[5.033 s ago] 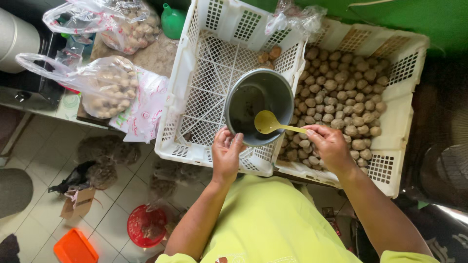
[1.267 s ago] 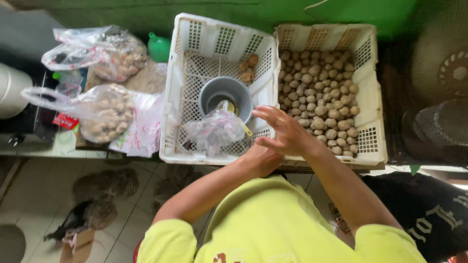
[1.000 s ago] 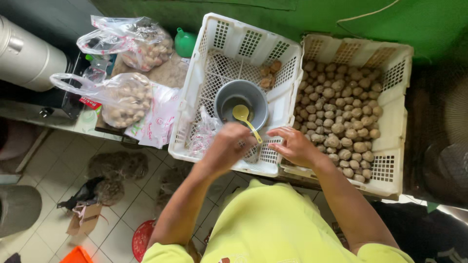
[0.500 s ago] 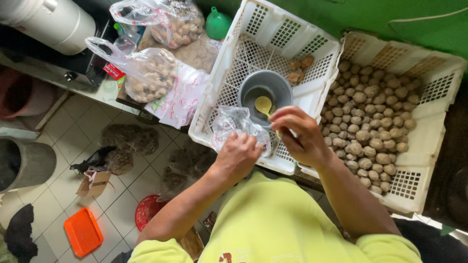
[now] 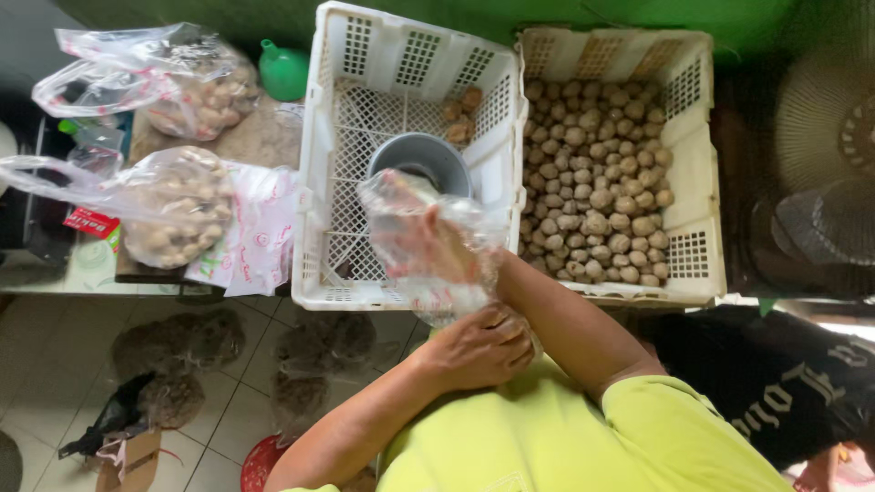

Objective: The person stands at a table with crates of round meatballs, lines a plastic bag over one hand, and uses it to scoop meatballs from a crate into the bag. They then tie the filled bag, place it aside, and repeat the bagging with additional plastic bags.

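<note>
The person is wearing a bright yellow-green short-sleeved shirt (image 5: pixel 583 437), its sleeves ending above the elbows and leaving both forearms bare. The left hand (image 5: pixel 478 346) is showing no ring, glove or watch; the right hand (image 5: pixel 428 246) is appearing only dimly through clear plastic.

A green wall (image 5: pixel 182 18) runs along the top. Pale floor tiles (image 5: pixel 55 364) lie below. Daylight falls evenly.

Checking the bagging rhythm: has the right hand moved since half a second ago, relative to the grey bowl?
Yes. The right hand is now inside the clear plastic bag, in front of the grey bowl; earlier it hovered bare beside the bowl's right rim.
</note>
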The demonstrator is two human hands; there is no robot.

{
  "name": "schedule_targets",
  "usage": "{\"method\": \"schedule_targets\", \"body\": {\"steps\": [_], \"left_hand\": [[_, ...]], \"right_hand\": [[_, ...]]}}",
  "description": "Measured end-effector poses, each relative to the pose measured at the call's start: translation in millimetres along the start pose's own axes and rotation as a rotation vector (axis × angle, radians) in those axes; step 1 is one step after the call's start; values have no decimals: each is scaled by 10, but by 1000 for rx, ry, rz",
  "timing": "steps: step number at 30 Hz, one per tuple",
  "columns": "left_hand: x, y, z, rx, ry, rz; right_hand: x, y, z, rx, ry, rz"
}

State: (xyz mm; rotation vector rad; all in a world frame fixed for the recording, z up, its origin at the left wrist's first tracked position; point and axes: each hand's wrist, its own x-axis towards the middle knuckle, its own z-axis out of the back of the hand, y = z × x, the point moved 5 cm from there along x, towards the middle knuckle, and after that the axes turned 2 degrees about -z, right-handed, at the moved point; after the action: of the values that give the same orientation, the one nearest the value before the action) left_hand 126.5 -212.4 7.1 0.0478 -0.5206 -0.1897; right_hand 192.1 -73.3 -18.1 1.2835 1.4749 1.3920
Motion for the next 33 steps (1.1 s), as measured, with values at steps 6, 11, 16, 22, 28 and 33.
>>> {"method": "schedule_targets", "body": {"steps": [6,11,16,22,28,33], "left_hand": [[139,88,-182,-233,-94,-63],[-326,566,-24,22,-189,439],[-851,978,31,277,-30,1132],[-779,1048,-53,286,33,1194],[-775,1070,-76,316,2,1219],[-773,1065,-98,314,18,1251]], "right_hand": [[-916,774,1291,22,-644,348],[-1570,816,2298,-611,-788,-7],[-1717,-480,2198,-1237,227,-559],[-1315,-764,2721,-1342,97,-445],[-584,-709,3494,-1346,-294,-534],[-253,-688,3710,-1288,-454,-632]]}}
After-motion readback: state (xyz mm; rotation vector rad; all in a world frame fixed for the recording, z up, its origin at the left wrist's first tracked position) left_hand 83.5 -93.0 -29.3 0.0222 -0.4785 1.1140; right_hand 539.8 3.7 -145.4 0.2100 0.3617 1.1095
